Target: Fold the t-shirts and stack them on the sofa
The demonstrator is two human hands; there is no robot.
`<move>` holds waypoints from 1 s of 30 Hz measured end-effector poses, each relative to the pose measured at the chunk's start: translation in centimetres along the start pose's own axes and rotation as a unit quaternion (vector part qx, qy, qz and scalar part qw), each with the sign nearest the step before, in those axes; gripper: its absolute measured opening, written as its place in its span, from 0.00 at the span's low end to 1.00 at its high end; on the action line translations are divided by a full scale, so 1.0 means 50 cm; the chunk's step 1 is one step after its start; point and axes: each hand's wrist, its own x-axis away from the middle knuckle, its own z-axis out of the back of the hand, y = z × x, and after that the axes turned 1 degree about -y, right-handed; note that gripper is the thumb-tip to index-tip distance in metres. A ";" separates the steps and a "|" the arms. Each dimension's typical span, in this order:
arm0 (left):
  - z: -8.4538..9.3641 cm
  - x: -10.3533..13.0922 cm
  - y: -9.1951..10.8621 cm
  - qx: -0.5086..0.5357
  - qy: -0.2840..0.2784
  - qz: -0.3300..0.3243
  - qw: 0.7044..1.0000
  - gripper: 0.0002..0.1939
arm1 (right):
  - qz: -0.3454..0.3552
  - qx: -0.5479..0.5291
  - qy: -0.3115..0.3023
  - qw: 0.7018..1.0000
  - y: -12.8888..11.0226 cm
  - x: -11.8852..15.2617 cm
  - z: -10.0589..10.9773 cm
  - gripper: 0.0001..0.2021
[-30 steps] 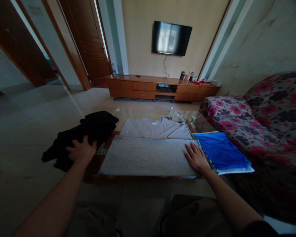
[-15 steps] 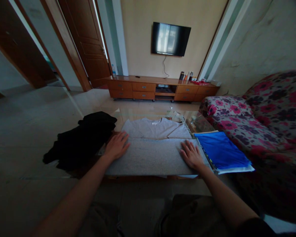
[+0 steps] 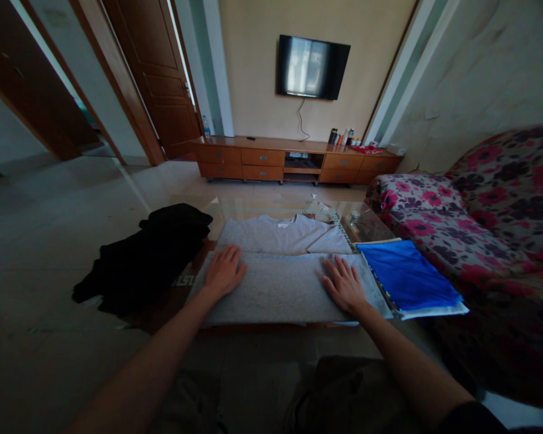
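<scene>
A grey T-shirt [image 3: 280,289] lies on the low table, its lower part folded up toward the neckline at the far side. My left hand [image 3: 225,270] rests flat on the left part of the folded fabric, fingers spread. On the right part lies my right hand [image 3: 344,284], palm down with its fingers apart. Neither hand holds anything. A heap of black clothing [image 3: 149,259] is to the left of the shirt, and a folded blue cloth [image 3: 409,274] sits on a white one at the right.
Behind the shirt, a small glass [image 3: 354,217] stands on the glass-topped table [image 3: 235,208]. A flowered sofa [image 3: 457,235] is at the right. A wooden cabinet [image 3: 262,158] runs along the far wall under a television [image 3: 313,67].
Both hands have slid slightly inward over the grey shirt, the left one to the right and the right one to the left. Both remain flat.
</scene>
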 end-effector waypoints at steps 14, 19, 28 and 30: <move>0.009 0.066 -0.043 0.023 -0.064 0.010 0.998 0.32 | 0.013 -0.002 -0.036 0.999 0.046 0.016 0.010 0.32; 0.008 0.091 -0.073 -0.008 -0.042 0.087 0.995 0.35 | -0.054 -0.002 -0.018 0.998 0.066 0.022 -0.001 0.34; 0.042 0.113 -0.098 -0.006 0.004 0.119 0.993 0.34 | -0.092 0.013 0.030 0.995 0.028 0.030 0.016 0.37; 0.052 0.112 -0.038 0.002 0.026 0.067 0.997 0.32 | -0.058 0.020 0.046 0.997 -0.029 0.036 0.025 0.37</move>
